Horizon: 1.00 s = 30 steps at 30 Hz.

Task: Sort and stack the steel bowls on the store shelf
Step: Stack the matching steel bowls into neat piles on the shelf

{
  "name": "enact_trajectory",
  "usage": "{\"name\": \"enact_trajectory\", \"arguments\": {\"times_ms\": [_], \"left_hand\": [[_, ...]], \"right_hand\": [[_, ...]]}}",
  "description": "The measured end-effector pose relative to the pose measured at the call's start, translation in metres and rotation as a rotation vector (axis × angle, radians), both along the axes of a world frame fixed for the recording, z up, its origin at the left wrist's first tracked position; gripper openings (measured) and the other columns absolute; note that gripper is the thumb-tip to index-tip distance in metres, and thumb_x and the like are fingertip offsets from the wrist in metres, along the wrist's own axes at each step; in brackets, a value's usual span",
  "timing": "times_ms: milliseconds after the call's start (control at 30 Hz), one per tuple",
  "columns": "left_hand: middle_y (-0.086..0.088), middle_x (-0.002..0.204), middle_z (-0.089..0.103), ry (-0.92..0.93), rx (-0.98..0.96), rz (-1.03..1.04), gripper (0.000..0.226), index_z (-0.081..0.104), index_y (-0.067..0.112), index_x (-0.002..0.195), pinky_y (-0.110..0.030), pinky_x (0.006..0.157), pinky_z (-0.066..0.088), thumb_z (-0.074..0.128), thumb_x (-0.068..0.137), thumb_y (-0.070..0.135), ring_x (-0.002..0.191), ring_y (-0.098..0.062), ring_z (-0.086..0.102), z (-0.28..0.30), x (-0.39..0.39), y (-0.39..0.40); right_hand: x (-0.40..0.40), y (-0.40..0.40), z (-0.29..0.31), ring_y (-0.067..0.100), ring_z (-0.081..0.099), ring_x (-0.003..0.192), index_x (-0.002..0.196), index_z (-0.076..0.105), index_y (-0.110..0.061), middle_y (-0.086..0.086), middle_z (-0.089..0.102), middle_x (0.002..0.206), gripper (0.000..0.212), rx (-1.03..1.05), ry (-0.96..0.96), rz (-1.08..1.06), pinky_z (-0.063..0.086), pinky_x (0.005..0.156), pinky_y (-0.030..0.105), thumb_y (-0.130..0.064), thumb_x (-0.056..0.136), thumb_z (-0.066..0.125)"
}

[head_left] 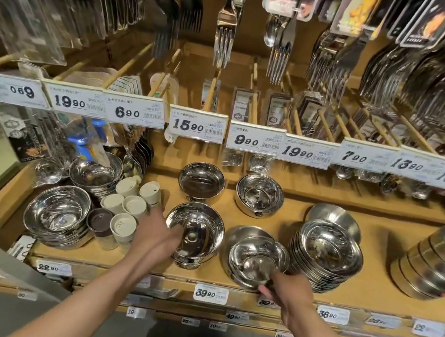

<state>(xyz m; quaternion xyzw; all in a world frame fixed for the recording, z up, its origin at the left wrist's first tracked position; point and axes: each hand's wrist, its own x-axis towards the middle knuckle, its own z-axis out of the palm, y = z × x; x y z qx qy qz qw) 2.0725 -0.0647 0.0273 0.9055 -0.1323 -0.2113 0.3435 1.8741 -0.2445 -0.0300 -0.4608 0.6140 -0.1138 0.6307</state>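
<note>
On the wooden shelf (272, 212) stand several steel bowls. My left hand (157, 229) grips the left rim of a shiny bowl (198, 233) at the shelf's front middle, thumb reaching inside. My right hand (288, 292) holds the near edge of a smaller bowl (255, 261), which sits tilted over a flipped bowl (241, 232). Behind them stand two single bowls, one (201, 179) on the left and one (259, 195) on the right. A tall nested stack (327, 251) rises just right of my right hand.
Another bowl stack (57, 213) and a second behind it (95, 172) sit at left, beside white shaker jars (130, 206). A leaning stack of lidded steel dishes (436, 264) is at far right. Price tags (197, 127) and hanging cutlery (224, 34) overhang the shelf.
</note>
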Motion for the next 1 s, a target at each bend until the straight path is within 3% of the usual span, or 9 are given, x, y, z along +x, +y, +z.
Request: {"name": "enact_trajectory", "arguments": {"times_ms": [100, 233, 400, 500, 567, 667, 733, 867, 1000], "left_hand": [[-0.014, 0.137, 0.056, -0.095, 0.006, -0.068, 0.06, 0.045, 0.009, 0.143, -0.039, 0.098, 0.048, 0.065, 0.09, 0.027, 0.12, -0.031, 0.057, 0.011, -0.001, -0.007], [0.005, 0.084, 0.066, -0.092, -0.195, -0.25, 0.017, 0.063, 0.022, 0.111, -0.015, 0.056, 0.044, 0.055, 0.097, 0.02, 0.074, -0.015, 0.061, 0.029, -0.007, -0.025], [0.002, 0.094, 0.072, 0.385, -0.392, -0.431, 0.014, 0.071, 0.019, 0.1, -0.032, 0.074, 0.061, 0.063, 0.097, 0.03, 0.084, -0.013, 0.069, 0.06, -0.031, -0.072], [0.009, 0.082, 0.068, 0.267, -0.302, -0.554, 0.023, 0.069, 0.028, 0.079, -0.021, 0.061, 0.051, 0.058, 0.098, 0.035, 0.072, -0.003, 0.063, 0.071, -0.046, -0.103], [0.002, 0.078, 0.063, 0.239, -0.26, -0.549, 0.025, 0.061, 0.02, 0.075, -0.018, 0.053, 0.05, 0.057, 0.099, 0.026, 0.064, -0.005, 0.06, 0.073, -0.053, -0.123], [-0.009, 0.089, 0.067, 0.43, -0.274, -0.451, 0.013, 0.061, 0.006, 0.085, -0.014, 0.054, 0.055, 0.061, 0.097, 0.011, 0.075, -0.016, 0.072, 0.075, -0.063, -0.15], [-0.017, 0.096, 0.068, 0.579, -0.295, -0.354, 0.004, 0.059, 0.002, 0.094, -0.017, 0.057, 0.057, 0.062, 0.094, 0.004, 0.077, -0.021, 0.075, 0.073, -0.071, -0.163], [-0.019, 0.105, 0.067, 0.682, -0.292, -0.287, 0.011, 0.059, 0.0, 0.105, -0.019, 0.061, 0.058, 0.059, 0.094, -0.001, 0.084, -0.022, 0.072, 0.053, -0.089, -0.18], [-0.011, 0.089, 0.065, 0.574, -0.313, -0.321, 0.005, 0.059, 0.002, 0.097, -0.027, 0.065, 0.062, 0.055, 0.095, 0.0, 0.072, -0.017, 0.069, 0.035, -0.101, -0.191]], "right_hand": [[-0.006, 0.003, 0.02, 0.027, 0.076, 0.065, 0.107, 0.061, -0.002, 0.019, 0.073, 0.101, 0.016, -0.043, -0.099, -0.011, 0.061, 0.051, 0.026, 0.003, 0.092, 0.064], [-0.022, 0.002, 0.056, 0.026, 0.077, 0.071, 0.104, 0.07, -0.006, 0.014, 0.079, 0.09, 0.019, -0.135, -0.229, 0.054, 0.058, 0.051, 0.024, 0.006, 0.091, 0.061], [-0.046, -0.02, 0.098, 0.021, 0.073, 0.068, 0.103, 0.067, -0.001, 0.016, 0.077, 0.085, 0.015, -0.245, -0.249, 0.128, 0.057, 0.052, 0.026, 0.004, 0.089, 0.064], [-0.056, -0.047, 0.113, 0.02, 0.071, 0.065, 0.1, 0.069, 0.0, 0.018, 0.076, 0.086, 0.011, -0.29, -0.235, 0.139, 0.055, 0.05, 0.026, -0.001, 0.089, 0.067], [-0.061, -0.067, 0.116, 0.018, 0.071, 0.07, 0.1, 0.072, -0.006, 0.01, 0.079, 0.087, 0.017, -0.316, -0.224, 0.108, 0.06, 0.062, 0.033, -0.017, 0.086, 0.075], [-0.066, -0.09, 0.115, 0.017, 0.067, 0.07, 0.099, 0.072, -0.008, 0.003, 0.077, 0.076, 0.042, -0.352, -0.217, 0.061, 0.058, 0.081, 0.047, -0.037, 0.07, 0.082], [-0.069, -0.1, 0.109, 0.02, 0.068, 0.073, 0.088, 0.074, -0.015, 0.002, 0.076, 0.072, 0.042, -0.362, -0.224, 0.033, 0.058, 0.085, 0.052, -0.04, 0.055, 0.08], [-0.073, -0.116, 0.091, 0.019, 0.067, 0.069, 0.084, 0.074, -0.017, -0.006, 0.072, 0.066, 0.02, -0.39, -0.178, 0.014, 0.057, 0.067, 0.038, -0.018, 0.065, 0.08], [-0.08, -0.132, 0.08, 0.005, 0.06, 0.051, 0.085, 0.069, -0.014, -0.01, 0.065, 0.058, 0.021, -0.436, -0.185, 0.037, 0.049, 0.048, 0.018, 0.007, 0.08, 0.069]]}}
